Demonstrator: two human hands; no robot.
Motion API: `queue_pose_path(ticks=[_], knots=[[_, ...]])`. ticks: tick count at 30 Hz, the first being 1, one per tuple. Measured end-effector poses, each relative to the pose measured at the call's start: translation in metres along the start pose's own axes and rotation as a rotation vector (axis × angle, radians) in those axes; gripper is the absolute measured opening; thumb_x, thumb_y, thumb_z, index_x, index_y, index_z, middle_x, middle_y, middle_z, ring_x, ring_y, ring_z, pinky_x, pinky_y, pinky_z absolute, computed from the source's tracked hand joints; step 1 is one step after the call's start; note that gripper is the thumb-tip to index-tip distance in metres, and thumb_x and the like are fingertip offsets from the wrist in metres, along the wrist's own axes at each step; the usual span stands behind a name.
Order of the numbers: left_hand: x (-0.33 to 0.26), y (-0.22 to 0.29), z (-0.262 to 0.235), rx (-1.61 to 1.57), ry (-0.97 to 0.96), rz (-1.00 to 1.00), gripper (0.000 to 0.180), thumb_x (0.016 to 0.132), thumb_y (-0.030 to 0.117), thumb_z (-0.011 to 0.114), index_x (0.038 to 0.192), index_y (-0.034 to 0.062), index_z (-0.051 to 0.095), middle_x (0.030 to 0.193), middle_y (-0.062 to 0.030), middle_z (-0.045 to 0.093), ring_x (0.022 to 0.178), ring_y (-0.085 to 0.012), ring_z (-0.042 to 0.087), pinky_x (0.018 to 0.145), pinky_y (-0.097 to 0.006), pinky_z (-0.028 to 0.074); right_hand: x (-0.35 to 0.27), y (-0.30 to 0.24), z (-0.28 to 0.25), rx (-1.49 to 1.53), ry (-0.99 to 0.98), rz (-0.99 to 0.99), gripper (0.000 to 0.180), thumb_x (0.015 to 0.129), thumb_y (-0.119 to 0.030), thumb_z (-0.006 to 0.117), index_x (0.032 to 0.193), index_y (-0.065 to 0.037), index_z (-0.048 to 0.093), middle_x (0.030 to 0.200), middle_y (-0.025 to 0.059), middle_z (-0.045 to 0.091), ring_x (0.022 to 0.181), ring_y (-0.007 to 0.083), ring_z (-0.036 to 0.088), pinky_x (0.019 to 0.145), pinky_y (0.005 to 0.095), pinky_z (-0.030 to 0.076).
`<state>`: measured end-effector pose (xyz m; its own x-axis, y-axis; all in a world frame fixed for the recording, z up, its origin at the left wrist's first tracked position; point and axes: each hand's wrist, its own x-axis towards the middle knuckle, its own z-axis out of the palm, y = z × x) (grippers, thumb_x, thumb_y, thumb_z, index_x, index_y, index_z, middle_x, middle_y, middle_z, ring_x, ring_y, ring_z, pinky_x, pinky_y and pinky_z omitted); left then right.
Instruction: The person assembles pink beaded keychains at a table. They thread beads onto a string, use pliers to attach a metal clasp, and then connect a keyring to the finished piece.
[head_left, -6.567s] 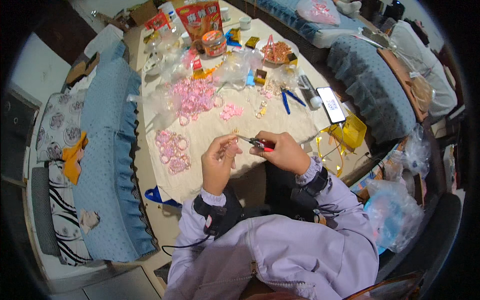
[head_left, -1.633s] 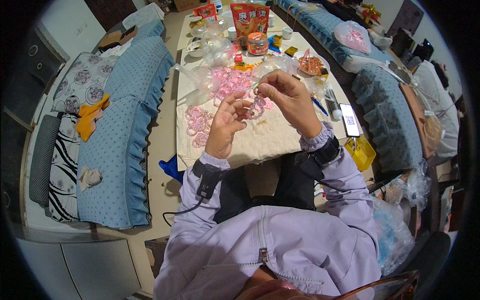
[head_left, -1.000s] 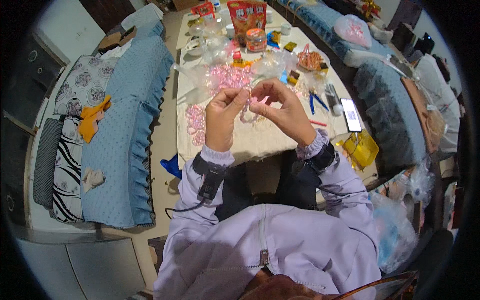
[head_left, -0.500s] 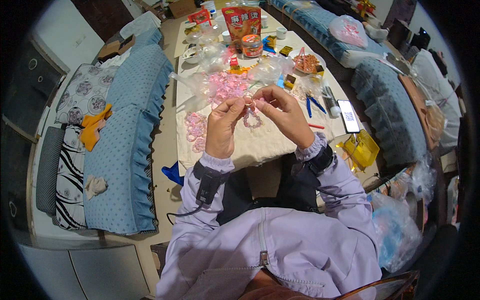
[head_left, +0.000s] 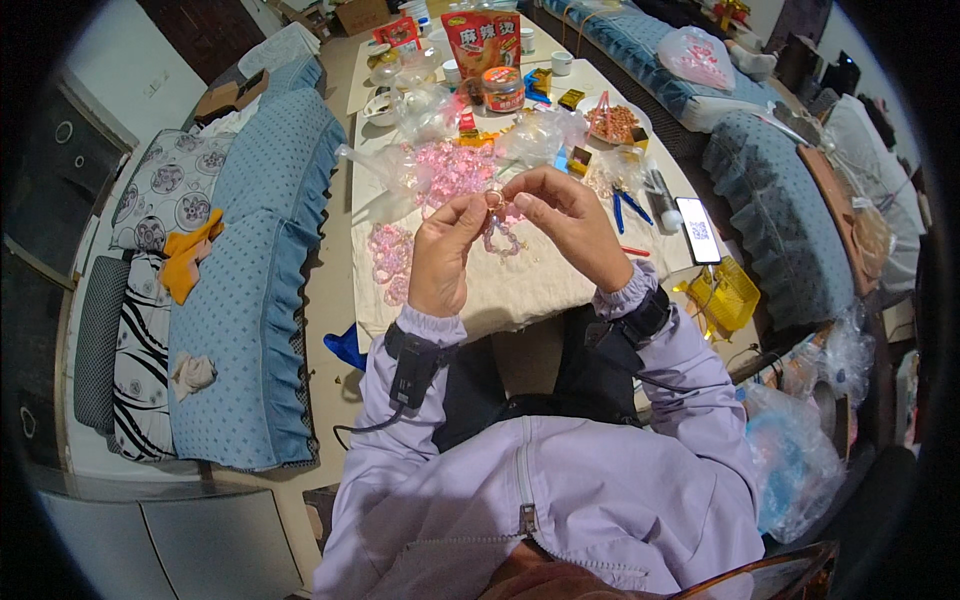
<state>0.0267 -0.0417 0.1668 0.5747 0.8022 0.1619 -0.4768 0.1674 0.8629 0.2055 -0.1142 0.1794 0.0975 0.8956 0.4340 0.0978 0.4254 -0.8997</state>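
A small beaded keychain (head_left: 502, 240) hangs between my hands over the cloth-covered table, its pink and lilac beads forming a loop below a small gold-coloured ring. My left hand (head_left: 445, 250) is closed, pinching the metal fitting at the top between thumb and forefinger. From the other side, the thumb and forefinger of my right hand (head_left: 572, 225) close on the ring; the exact contact is too small to make out. Beyond my hands lies a heap of pink beaded pieces (head_left: 455, 168). More pink beaded loops (head_left: 390, 255) lie left of my left hand.
Blue-handled pliers (head_left: 630, 208), a red pen-like stick (head_left: 635, 252) and a phone (head_left: 698, 230) lie to the right. A plate of brown pieces (head_left: 618, 122), an orange-lidded jar (head_left: 502, 90) and a red food pouch (head_left: 482, 42) stand farther back. A yellow basket (head_left: 735, 295) sits beside the table.
My right thumb and forefinger have shifted slightly at the ring, which now shows more clearly. The beaded loop has swung a little; my left hand keeps its pinch.
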Motion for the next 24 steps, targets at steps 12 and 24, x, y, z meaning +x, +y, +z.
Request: queue_pose_path(ticks=[12,24], knots=[[0.003,-0.007,0.001,0.087,0.040,0.044,0.023,0.099,0.022,0.068,0.109,0.0009,0.068,0.103,-0.0061,0.071,0.093,-0.0118,0.064,0.084,-0.024,0.050,0.002,0.005,0.001,0.036,-0.012,0.047,0.020,0.097,-0.015,0.068,0.110,-0.001,0.064,0.101,0.0026,0.066,0.092,0.0102,0.063,0.083,0.0259,0.051],[-0.002,-0.005,0.008,0.257,0.042,0.129,0.022,0.097,0.022,0.071,0.103,0.0013,0.068,0.098,-0.0062,0.070,0.091,-0.0123,0.063,0.086,-0.025,0.047,-0.004,0.012,0.006,-0.074,-0.055,0.097,0.021,0.095,-0.016,0.071,0.106,-0.001,0.061,0.093,0.0003,0.062,0.085,0.0062,0.058,0.074,0.0246,0.050]])
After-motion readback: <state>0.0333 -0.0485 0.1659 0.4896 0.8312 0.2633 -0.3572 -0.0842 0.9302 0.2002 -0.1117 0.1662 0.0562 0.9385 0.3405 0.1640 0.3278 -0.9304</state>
